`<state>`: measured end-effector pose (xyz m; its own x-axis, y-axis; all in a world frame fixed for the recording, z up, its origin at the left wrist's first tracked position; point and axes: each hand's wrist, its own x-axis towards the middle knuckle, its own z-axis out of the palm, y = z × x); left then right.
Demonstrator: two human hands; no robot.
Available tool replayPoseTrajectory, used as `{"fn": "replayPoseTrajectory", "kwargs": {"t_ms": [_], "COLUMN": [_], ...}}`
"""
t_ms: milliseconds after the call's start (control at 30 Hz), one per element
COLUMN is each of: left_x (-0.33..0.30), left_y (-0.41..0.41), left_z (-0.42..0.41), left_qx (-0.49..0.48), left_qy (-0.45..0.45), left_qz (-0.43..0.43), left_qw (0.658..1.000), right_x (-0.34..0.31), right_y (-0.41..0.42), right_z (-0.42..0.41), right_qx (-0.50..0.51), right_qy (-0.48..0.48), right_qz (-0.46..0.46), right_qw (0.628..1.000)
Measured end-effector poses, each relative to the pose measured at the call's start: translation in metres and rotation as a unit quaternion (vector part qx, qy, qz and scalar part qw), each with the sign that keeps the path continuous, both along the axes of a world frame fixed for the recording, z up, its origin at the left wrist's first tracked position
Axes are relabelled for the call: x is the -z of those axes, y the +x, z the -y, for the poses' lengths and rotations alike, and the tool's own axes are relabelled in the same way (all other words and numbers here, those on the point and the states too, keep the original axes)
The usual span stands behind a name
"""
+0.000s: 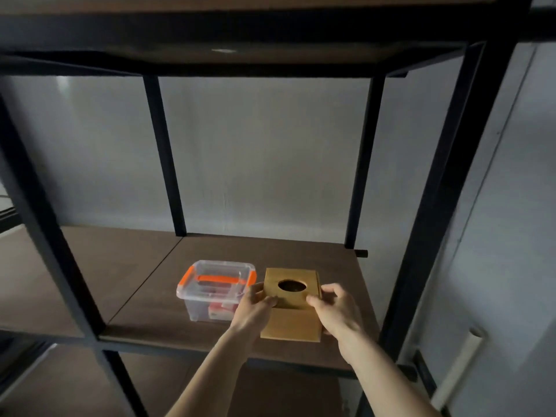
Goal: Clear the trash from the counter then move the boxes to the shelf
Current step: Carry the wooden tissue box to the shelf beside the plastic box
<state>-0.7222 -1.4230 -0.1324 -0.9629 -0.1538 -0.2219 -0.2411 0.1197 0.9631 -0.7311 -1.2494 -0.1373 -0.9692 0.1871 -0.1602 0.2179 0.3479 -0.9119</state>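
The wooden box point(291, 305) sits on the shelf point(144, 284) near its front edge, just beside a clear plastic bin point(215, 288) with orange latches. The left hand point(255, 308) and right hand point(337, 308) grip the box on opposite sides, thumbs lying over the top panel. The box appears rigid, smooth-sided and probably moderately light, likely hollow given the round top opening. Recommended hold: flat side walls, both hands, with even pressure. Smooth wood may slip; avoid lifting by the rim of the opening.
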Motion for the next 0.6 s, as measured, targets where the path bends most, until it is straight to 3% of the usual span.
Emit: {"fn": "replayPoseTrajectory", "kwargs": {"t_ms": [267,500,600], "left_x": [0.051,0.139,0.165], "left_y": [-0.119,-0.180,-0.189], "left_z": [-0.011,0.010,0.013], "left_qx": [0.004,0.027,0.048], "left_qy": [-0.058,-0.186,-0.200], "left_qz": [0.042,0.081,0.102], "left_qw": [0.997,0.979,0.973], "right_x": [0.051,0.113,0.131], "right_y": [-0.116,-0.157,-0.166], "right_z": [-0.008,0.010,0.017], "right_qx": [-0.010,-0.015,-0.013], "right_qy": [-0.020,0.002,0.035], "right_qz": [0.076,0.155,0.172], "right_qw": [0.997,0.988,0.984]}}
